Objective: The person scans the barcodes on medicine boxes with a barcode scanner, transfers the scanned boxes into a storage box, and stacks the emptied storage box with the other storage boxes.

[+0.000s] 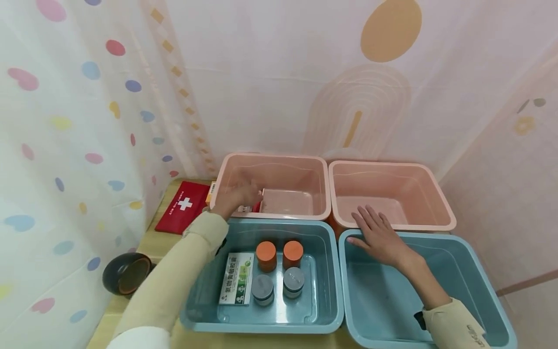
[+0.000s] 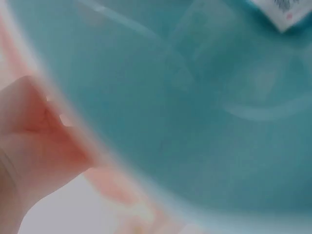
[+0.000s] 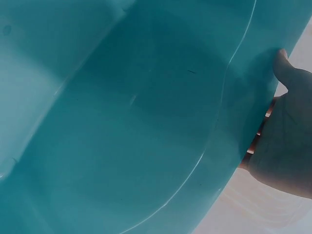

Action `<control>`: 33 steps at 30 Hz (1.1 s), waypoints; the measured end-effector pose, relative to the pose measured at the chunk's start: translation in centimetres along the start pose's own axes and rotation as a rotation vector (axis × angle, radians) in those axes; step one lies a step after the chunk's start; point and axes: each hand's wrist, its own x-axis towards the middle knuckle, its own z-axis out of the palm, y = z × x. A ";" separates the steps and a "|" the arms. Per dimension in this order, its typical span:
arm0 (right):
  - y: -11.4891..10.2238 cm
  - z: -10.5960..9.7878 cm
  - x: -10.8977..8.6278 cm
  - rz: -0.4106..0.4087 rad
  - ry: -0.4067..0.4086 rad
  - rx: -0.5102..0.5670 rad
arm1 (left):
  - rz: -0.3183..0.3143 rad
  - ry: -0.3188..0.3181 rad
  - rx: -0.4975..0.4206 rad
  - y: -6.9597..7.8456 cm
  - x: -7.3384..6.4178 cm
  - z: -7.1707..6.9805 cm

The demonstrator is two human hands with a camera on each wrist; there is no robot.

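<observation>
My left hand [image 1: 239, 196] is inside the left pink bin [image 1: 279, 156], blurred, with its fingers spread above a small red-and-white item [image 1: 257, 207]. That item is partly hidden by the hand and the bin's front rim. In the left wrist view the left hand [image 2: 36, 141] shows behind the blurred rim of a blue bin. My right hand [image 1: 381, 240] rests with straight fingers over the back rim of the right blue bin [image 1: 436, 236], its fingertips reaching toward the right pink bin [image 1: 392, 165]. Nothing is in its grasp.
The left blue bin [image 1: 337, 291] holds a white-and-green medicine box [image 1: 237, 278], orange-lidded jars [image 1: 266, 254] and grey-lidded jars [image 1: 263, 288]. Left of the bins lie a red first aid kit pouch [image 1: 183, 207] and a dark round bowl [image 1: 126, 274]. A patterned curtain [image 1: 270, 87] hangs behind.
</observation>
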 end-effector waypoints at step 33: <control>-0.7 0.6 1.1 0.030 -0.038 0.000 | 0.152 0.118 0.651 -11.7 -13.4 10.3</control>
